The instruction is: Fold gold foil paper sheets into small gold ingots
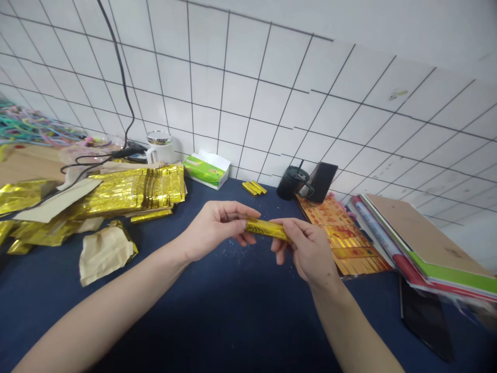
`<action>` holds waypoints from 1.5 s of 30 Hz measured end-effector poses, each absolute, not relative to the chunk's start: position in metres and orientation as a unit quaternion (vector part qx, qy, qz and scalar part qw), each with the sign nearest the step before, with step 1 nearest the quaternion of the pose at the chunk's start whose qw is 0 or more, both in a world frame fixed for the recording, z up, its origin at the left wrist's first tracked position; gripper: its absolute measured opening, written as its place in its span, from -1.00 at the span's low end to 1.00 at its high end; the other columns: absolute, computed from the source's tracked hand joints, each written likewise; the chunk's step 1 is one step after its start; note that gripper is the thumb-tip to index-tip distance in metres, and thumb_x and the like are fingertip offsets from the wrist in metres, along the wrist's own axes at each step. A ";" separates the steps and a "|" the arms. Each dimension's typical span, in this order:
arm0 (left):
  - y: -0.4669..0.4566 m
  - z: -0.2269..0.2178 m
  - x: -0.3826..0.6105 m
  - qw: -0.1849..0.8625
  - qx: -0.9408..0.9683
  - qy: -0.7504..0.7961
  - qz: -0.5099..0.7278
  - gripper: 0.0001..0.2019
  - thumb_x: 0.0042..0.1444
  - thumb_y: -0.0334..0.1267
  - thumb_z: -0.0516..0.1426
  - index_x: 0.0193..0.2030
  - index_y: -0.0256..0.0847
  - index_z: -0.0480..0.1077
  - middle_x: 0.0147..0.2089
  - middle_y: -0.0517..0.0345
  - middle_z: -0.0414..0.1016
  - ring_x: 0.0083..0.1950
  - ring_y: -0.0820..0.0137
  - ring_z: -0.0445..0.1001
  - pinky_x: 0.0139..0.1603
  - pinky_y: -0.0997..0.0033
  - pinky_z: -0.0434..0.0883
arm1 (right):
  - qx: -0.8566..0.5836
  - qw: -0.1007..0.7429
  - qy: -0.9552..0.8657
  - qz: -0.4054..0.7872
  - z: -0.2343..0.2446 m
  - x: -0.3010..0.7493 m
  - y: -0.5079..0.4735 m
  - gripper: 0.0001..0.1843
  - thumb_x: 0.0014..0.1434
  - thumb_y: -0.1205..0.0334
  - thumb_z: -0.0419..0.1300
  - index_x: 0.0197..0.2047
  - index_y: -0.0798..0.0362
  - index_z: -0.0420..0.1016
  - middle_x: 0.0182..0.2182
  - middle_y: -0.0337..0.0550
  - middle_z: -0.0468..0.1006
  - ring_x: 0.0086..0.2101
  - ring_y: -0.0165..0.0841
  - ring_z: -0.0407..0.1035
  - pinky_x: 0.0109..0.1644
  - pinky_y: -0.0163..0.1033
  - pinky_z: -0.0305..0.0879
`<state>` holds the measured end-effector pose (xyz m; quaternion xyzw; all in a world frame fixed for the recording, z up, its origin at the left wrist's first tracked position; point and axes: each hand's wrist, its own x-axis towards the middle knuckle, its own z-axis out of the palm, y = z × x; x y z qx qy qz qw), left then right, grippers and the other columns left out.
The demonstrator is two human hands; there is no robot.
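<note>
A narrow strip of folded gold foil paper [267, 228] is held level above the dark blue table. My left hand [221, 228] pinches its left end between thumb and fingers. At the other end, my right hand [306, 246] grips it the same way, with the thumb on top. Beyond the hands, several small folded gold pieces [254, 188] lie near the wall. To the left rests a stack of gold foil paper sheets [132, 191]. A crumpled foil sheet, its beige back [104, 254] showing, lies closer to my left forearm.
Along the wall stand a white mug [160, 150], a green tissue pack [207, 170], a black cup [291, 182] and a propped phone [324, 181]. Red-and-gold printed sheets [349, 238] and stacked books [435, 243] lie right. A black cable [123, 77] hangs at left.
</note>
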<state>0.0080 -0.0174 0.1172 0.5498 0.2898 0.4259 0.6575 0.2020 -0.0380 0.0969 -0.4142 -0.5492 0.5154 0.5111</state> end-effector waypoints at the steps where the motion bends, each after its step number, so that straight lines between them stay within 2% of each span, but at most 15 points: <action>1: -0.016 0.117 0.007 0.659 0.557 0.292 0.412 -0.83 -0.04 -0.41 0.18 -0.25 -0.34 0.45 -0.47 0.10 0.55 -0.45 0.42 0.53 -0.43 0.52 0.45 | -0.416 0.505 -0.550 0.519 0.097 0.202 -0.038 -0.70 0.15 0.07 0.12 -0.29 0.14 0.52 -0.67 -0.23 0.46 -0.75 -0.48 0.29 -0.72 -0.40 0.19; 6: -0.012 0.115 0.006 0.662 0.551 0.308 0.405 -0.85 -0.06 -0.44 0.17 -0.29 -0.34 0.47 -0.51 0.09 0.55 -0.46 0.41 0.54 -0.46 0.54 0.45 | -0.377 0.479 -0.557 0.563 0.103 0.207 -0.039 -0.62 0.17 0.01 0.06 -0.20 0.15 0.50 -0.58 -0.13 0.53 -0.68 -0.41 0.36 -0.66 -0.33 0.28; 11: -0.010 0.114 0.005 0.673 0.526 0.313 0.415 -0.87 -0.07 -0.43 0.18 -0.31 -0.33 0.47 -0.50 0.09 0.55 -0.47 0.42 0.54 -0.47 0.56 0.45 | -0.352 0.452 -0.554 0.604 0.115 0.219 -0.039 -0.72 0.09 0.20 0.15 -0.13 0.11 0.49 -0.44 -0.06 0.60 -0.58 -0.36 0.45 -0.49 -0.26 0.39; 14: -0.009 0.114 0.006 0.676 0.523 0.315 0.412 -0.87 -0.08 -0.45 0.18 -0.32 -0.33 0.47 -0.52 0.10 0.55 -0.48 0.42 0.54 -0.49 0.57 0.44 | -0.340 0.430 -0.550 0.630 0.117 0.224 -0.038 -0.70 0.08 0.22 0.16 -0.10 0.10 0.48 -0.39 -0.03 0.61 -0.55 -0.33 0.48 -0.46 -0.23 0.41; 21: -0.007 0.112 0.006 0.676 0.544 0.306 0.393 -0.87 -0.08 -0.47 0.15 -0.34 -0.35 0.46 -0.50 0.09 0.56 -0.46 0.40 0.55 -0.51 0.58 0.44 | -0.382 0.406 -0.564 0.608 0.111 0.224 -0.034 -0.71 0.00 0.21 0.25 -0.17 0.13 0.50 -0.46 -0.07 0.60 -0.60 -0.36 0.46 -0.51 -0.26 0.39; 30: -0.010 0.111 0.009 0.671 0.540 0.312 0.400 -0.91 -0.10 -0.48 0.15 -0.39 -0.35 0.44 -0.56 0.11 0.53 -0.52 0.43 0.53 -0.54 0.59 0.43 | -0.407 0.430 -0.576 0.564 0.102 0.224 -0.031 -0.81 0.00 0.34 0.18 -0.26 0.14 0.51 -0.51 -0.12 0.59 -0.60 -0.36 0.47 -0.50 -0.27 0.42; 34: -0.009 0.110 0.009 0.686 0.524 0.312 0.396 -0.89 -0.08 -0.46 0.15 -0.35 -0.34 0.45 -0.55 0.11 0.53 -0.51 0.40 0.54 -0.54 0.58 0.43 | -0.413 0.438 -0.544 0.584 0.106 0.218 -0.032 -0.81 -0.05 0.32 0.20 -0.30 0.15 0.50 -0.57 -0.13 0.58 -0.63 -0.35 0.45 -0.55 -0.30 0.40; 39: -0.007 0.109 0.007 0.709 0.518 0.289 0.381 -0.77 -0.08 -0.48 0.16 -0.22 -0.33 0.47 -0.40 0.05 0.58 -0.41 0.41 0.56 -0.41 0.55 0.48 | -0.398 0.431 -0.504 0.634 0.108 0.215 -0.031 -0.75 -0.08 0.28 0.23 -0.25 0.13 0.49 -0.61 -0.15 0.56 -0.67 -0.38 0.44 -0.62 -0.37 0.36; 45: -0.005 0.108 0.007 0.745 0.474 0.298 0.362 -0.84 -0.10 -0.47 0.18 -0.31 -0.38 0.48 -0.48 0.01 0.56 -0.43 0.38 0.56 -0.47 0.59 0.47 | -0.392 0.415 -0.529 0.629 0.107 0.215 -0.031 -0.77 -0.05 0.26 0.25 -0.26 0.14 0.51 -0.57 -0.13 0.57 -0.63 -0.37 0.45 -0.57 -0.34 0.39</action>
